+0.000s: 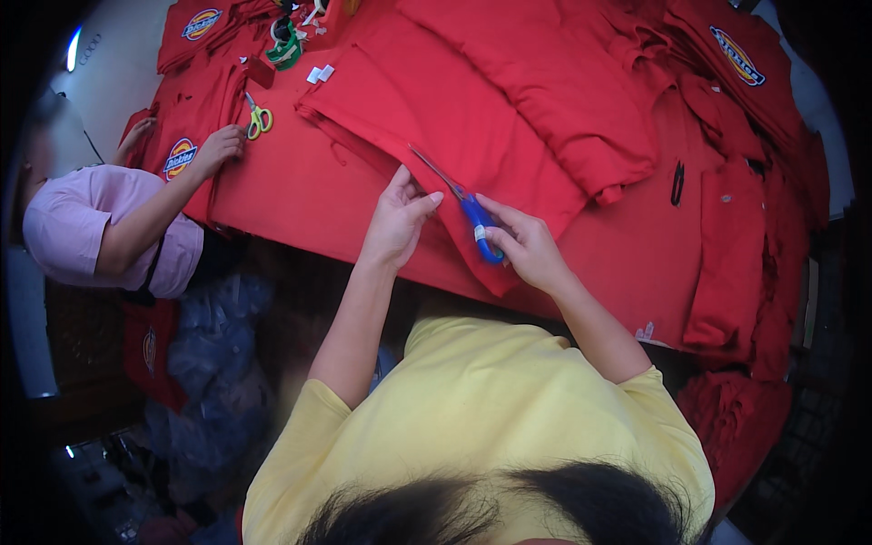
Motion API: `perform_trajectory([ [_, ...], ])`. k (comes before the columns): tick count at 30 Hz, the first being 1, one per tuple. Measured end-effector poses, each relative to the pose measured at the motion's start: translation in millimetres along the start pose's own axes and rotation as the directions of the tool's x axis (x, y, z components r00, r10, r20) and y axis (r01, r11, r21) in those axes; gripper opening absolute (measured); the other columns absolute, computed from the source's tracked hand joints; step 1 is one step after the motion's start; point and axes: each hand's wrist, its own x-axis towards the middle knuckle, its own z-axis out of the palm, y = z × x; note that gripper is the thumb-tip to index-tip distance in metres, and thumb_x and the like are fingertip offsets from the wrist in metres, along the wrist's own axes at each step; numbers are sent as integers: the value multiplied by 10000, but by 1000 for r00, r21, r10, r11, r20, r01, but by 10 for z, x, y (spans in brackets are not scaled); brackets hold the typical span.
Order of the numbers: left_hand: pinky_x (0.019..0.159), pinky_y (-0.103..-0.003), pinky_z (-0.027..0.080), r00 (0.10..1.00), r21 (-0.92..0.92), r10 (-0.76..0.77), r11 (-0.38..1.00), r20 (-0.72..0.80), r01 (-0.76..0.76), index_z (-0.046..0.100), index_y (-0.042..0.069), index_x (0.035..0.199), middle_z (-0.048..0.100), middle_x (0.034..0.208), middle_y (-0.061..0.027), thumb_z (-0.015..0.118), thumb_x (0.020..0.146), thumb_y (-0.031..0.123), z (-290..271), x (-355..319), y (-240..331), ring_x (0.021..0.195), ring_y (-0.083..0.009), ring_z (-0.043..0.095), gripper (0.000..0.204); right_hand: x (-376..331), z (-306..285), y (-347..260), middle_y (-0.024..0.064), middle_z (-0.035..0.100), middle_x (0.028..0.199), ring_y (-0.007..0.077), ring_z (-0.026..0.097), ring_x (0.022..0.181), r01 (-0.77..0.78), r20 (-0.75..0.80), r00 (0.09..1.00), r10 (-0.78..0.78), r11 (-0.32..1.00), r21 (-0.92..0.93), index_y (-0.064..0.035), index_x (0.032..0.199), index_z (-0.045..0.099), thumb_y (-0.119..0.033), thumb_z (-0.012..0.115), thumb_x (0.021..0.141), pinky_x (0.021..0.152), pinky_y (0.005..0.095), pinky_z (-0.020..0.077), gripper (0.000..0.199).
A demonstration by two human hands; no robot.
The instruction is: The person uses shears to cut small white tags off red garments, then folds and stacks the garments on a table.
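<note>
A pair of blue-handled scissors lies in the grip of my right hand, its thumb and fingers closed on the handle. The blades point up and to the left over a folded red garment. At the garment's near left edge is my left hand, thumb and fingers apart, with nothing visible in it. Its fingertips are close to the cloth edge; whether they touch it I cannot tell. The garment lies on a red-covered table, and its near corner hangs toward me.
At the left, a person in a pink shirt has a hand near yellow-green scissors. Stacks of red garments fill the right side. Black snips lie on the table. A green tape dispenser stands at the back. Plastic bags sit below, left.
</note>
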Motion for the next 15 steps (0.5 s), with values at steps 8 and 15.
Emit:
perform_trajectory([
  [8, 913, -294, 438, 995, -207, 64, 975, -77, -79, 442, 38, 1306, 569, 1166, -79, 539, 839, -71, -139, 165, 56, 1058, -156, 556, 489, 106, 74, 131, 38, 613, 899, 56, 492, 587, 230, -36, 971, -238, 961, -150, -74, 1346, 478, -87, 555, 902, 527, 214, 439, 450],
  [15, 964, -313, 412, 999, -110, 41, 993, -24, -43, 449, 38, 1301, 571, 1191, -79, 540, 839, -68, -195, 169, 151, 1103, -168, 542, 482, 275, 89, -90, 144, 629, 960, 175, 614, 840, -40, 33, 999, 40, 999, 4, -43, 1322, 485, -180, 575, 896, 741, 304, 470, 456],
])
